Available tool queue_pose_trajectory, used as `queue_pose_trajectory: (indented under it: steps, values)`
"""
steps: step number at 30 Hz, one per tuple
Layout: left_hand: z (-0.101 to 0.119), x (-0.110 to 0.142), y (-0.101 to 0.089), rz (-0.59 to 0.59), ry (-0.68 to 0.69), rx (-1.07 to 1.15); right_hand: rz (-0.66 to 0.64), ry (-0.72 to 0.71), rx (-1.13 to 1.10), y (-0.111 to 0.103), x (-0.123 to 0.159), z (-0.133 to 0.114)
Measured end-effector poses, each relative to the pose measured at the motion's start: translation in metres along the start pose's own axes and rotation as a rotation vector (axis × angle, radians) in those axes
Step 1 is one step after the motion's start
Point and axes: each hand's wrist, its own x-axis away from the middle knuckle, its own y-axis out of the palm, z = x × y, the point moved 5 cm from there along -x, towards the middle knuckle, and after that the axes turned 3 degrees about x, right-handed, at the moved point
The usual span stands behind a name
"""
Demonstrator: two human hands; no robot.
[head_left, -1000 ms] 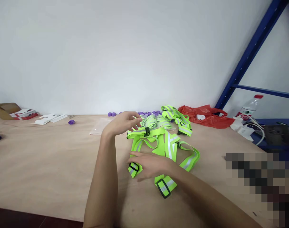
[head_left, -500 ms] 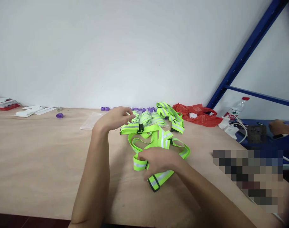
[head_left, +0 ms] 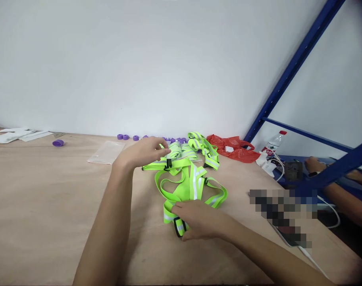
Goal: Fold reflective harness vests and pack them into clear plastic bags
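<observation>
Lime-green reflective harness (head_left: 185, 186): my right hand (head_left: 200, 219) grips its near strap (head_left: 168, 215); left hand (head_left: 143, 152) half-curls, hold unclear. Loose loops (head_left: 224, 194) could tangle if I pull.

Diffuse light, soft shadows (head_left: 139, 228), pixelated patch (head_left: 280, 216)

Right hand (head_left: 195, 217) over near straps of yellow-green harness (head_left: 185, 186) on bench (head_left: 50, 206), beside black buckle (head_left: 176, 228). Left hand (head_left: 143, 153), fingers loosely extended, near black clip (head_left: 168, 163). Farther back: red bag (head_left: 240, 155), red-capped bottle (head_left: 274, 143). 1 purple piece (head_left: 58, 143) beyond clear sleeve (head_left: 106, 153).
</observation>
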Motion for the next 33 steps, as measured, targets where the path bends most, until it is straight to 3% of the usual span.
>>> queue_pose_trajectory:
  steps: [4, 10, 15, 19, 25, 29, 33]
  values:
    - [0.004, 0.004, -0.002, 0.005, -0.005, -0.029, 0.144, 0.082, -0.165, -0.018, -0.004, 0.018]
    - [0.01, 0.01, -0.007, 0.055, 0.012, -0.048, 0.495, 0.166, -0.55, -0.068, 0.004, 0.042]
    - [0.037, 0.025, -0.016, 0.239, 0.11, -0.103, 0.755, 0.052, -0.987, -0.107, 0.015, 0.051]
    - [0.065, 0.047, -0.013, 0.321, 0.195, -0.162, 1.009, -0.107, -1.184, -0.135, 0.031, 0.045]
    - [0.081, 0.067, -0.011, 0.452, 0.219, -0.032, 1.236, -0.181, -1.148, -0.159, 0.05, 0.025]
    - [0.08, 0.064, -0.019, 0.56, 0.266, 0.035, 1.266, -0.191, -1.092, -0.162, 0.055, 0.018]
    - [0.081, 0.058, -0.014, 0.495, 0.298, 0.18, 1.419, -0.163, -1.07, -0.158, 0.062, 0.022]
